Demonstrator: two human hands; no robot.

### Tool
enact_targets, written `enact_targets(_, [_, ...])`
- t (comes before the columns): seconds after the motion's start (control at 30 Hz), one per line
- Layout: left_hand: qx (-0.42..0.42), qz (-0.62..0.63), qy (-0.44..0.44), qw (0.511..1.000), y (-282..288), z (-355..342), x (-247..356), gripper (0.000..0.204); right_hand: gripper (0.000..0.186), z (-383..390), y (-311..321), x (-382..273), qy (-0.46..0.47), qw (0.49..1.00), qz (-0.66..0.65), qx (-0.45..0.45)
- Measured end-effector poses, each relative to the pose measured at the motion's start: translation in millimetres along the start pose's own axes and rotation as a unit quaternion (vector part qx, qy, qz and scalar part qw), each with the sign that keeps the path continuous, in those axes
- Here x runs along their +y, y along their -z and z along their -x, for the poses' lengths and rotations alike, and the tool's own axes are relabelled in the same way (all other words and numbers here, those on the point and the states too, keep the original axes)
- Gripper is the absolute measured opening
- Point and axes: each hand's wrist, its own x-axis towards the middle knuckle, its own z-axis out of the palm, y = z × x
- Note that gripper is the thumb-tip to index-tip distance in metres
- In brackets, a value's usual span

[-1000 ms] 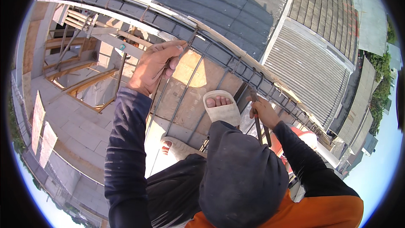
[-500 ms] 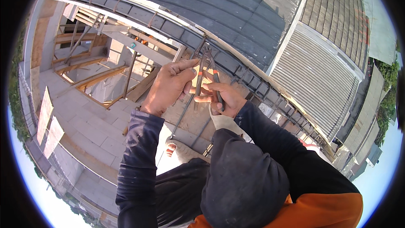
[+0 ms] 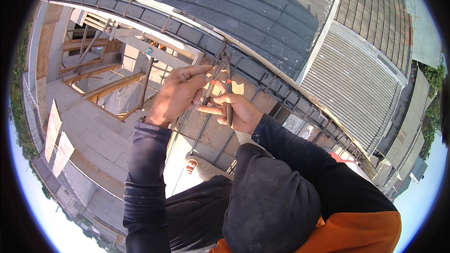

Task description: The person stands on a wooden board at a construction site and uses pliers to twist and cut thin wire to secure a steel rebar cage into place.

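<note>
My right hand (image 3: 243, 113) holds a pair of pincers (image 3: 228, 76) with dark handles and orange-red bands. The handles stand apart, with fingers between and around them. The pincers' jaws point away from me, at the steel reinforcing bars (image 3: 221, 52) along the beam; whether they grip a tie wire is too small to tell. Left of the pincers, my left hand (image 3: 177, 93) is closed in a pinch, thumb against index finger, close to the left handle. What it may hold is hidden. Thin steel bars (image 3: 201, 134) run beneath both hands, over a wooden board (image 3: 190, 129).
A long beam formwork (image 3: 126, 7) with a steel cage crosses from upper left to lower right. Beyond it lie a dark tiled roof (image 3: 225, 4) and a corrugated roof (image 3: 351, 89). At left, a block wall (image 3: 103, 136) borders an opening with timber props (image 3: 112, 86). My foot (image 3: 199, 166) is below.
Both hands and the pincers have shifted a little to the left. The pincers' right handle now stands more upright. My left hand keeps its pinch.
</note>
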Motion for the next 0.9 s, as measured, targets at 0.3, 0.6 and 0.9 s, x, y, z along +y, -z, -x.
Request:
enact_targets(0.3, [-0.006,0.009,-0.001,1.000,-9.7,-2.5,0.0,0.050,0.079,10.3,-5.0,-7.2,0.004,0.994,-0.063,-0.089])
enact_targets(0.6, [0.001,-0.057,-0.003,0.998,-13.3,-3.5,-4.7,0.046,0.035,-5.6,-8.7,0.1,0.037,0.994,-0.098,-0.003])
enact_targets(0.9, [-0.001,-0.026,0.021,0.999,-2.0,-2.3,-13.0,0.047,0.068,-12.7,7.1,7.2,0.034,0.996,-0.078,-0.029])
